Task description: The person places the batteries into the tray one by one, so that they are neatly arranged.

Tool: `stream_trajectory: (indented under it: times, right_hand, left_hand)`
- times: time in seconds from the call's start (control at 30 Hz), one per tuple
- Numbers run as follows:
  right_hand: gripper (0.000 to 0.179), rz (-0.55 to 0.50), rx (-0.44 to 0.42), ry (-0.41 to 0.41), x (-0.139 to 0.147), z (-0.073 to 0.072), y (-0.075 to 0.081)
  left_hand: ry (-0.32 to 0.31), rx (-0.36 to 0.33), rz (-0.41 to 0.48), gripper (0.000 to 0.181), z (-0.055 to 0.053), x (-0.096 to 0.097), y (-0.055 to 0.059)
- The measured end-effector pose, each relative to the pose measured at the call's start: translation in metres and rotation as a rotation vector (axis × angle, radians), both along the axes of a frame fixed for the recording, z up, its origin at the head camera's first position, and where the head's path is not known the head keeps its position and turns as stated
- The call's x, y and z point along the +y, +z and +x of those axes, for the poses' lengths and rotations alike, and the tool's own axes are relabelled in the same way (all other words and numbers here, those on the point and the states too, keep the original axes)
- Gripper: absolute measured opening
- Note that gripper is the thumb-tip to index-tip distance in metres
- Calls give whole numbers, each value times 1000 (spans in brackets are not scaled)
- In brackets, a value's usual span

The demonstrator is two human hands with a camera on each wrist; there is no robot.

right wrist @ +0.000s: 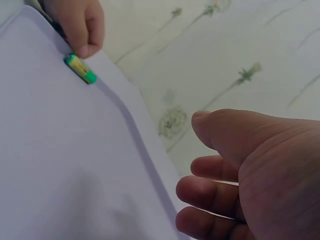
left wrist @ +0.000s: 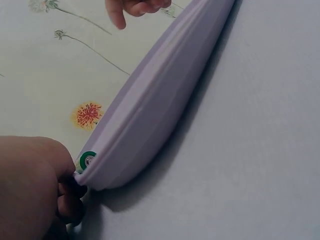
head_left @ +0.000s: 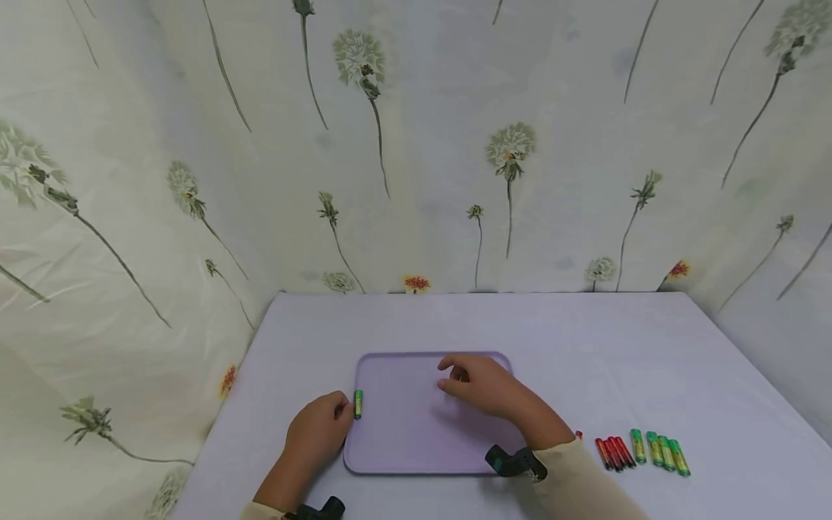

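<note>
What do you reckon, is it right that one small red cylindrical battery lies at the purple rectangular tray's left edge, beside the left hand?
Not quite: the colour is wrong. The right wrist view shows that the small cylindrical battery is green and yellow, not red. It does lie at the left edge of the purple rectangular tray, beside the left hand.

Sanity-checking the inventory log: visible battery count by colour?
Green batteries: 5 (1 at the left edge of the tray, 4 on the table)
Red batteries: 5 (all on the table, one mostly hidden)
Total visible: 10
</note>
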State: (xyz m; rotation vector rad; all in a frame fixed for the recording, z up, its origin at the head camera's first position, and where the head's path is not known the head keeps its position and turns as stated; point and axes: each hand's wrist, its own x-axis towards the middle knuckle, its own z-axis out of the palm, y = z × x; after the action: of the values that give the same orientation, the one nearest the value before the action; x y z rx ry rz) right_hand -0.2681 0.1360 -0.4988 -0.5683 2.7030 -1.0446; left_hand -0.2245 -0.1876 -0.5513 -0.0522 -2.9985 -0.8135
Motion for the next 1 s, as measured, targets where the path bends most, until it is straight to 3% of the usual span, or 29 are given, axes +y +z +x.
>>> stream_trajectory:
  times: [0.27, 0.77, 1.0]
  right_hand:
    - [38, 36, -25, -121, 45, 8, 2]
    - [42, 80, -15, -207, 117, 26, 5]
    - [46, 126, -28, -279, 154, 45, 8]
  left_hand:
    - [-7, -1, -7, 19, -2, 0, -1]
    - [13, -2, -25, 19, 0, -3, -4]
    - [13, -5, -13, 19, -2, 0, -4]
